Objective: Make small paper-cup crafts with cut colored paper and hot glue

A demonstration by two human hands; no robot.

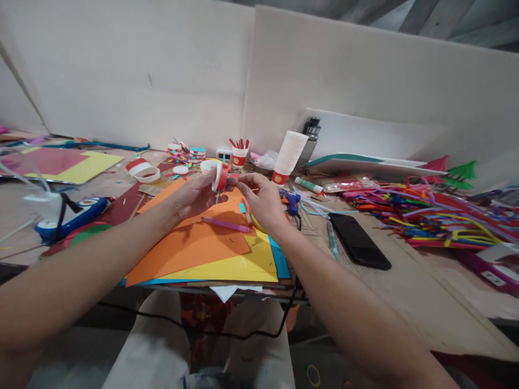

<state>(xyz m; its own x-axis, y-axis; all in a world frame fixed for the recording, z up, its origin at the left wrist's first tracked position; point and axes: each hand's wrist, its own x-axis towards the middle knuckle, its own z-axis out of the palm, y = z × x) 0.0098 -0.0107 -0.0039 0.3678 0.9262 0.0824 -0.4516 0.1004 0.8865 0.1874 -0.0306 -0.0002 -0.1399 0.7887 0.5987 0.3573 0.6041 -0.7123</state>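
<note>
My left hand [198, 193] is closed round a short cut piece of paper cup [221, 177], white with a red band, held up over the paper sheets. A thin blue strip sticks out of the cup piece. Close to its right side, my right hand [261, 199] has thumb and fingers pinched together; whatever is between them is too small to make out. Below the hands lie an orange sheet [194, 248], a yellow sheet [251, 265] and a pink-purple stick [225, 224]. A small pair of scissors or similar tool under my right hand is mostly hidden.
A tilted stack of paper cups [292, 154] stands behind my right hand, near a blue glue gun [291, 201]. A black phone [359, 240] and many pipe cleaners [438, 213] lie to the right. Cut cup rings [146, 174] sit at left. A black cable [239, 336] crosses over my lap.
</note>
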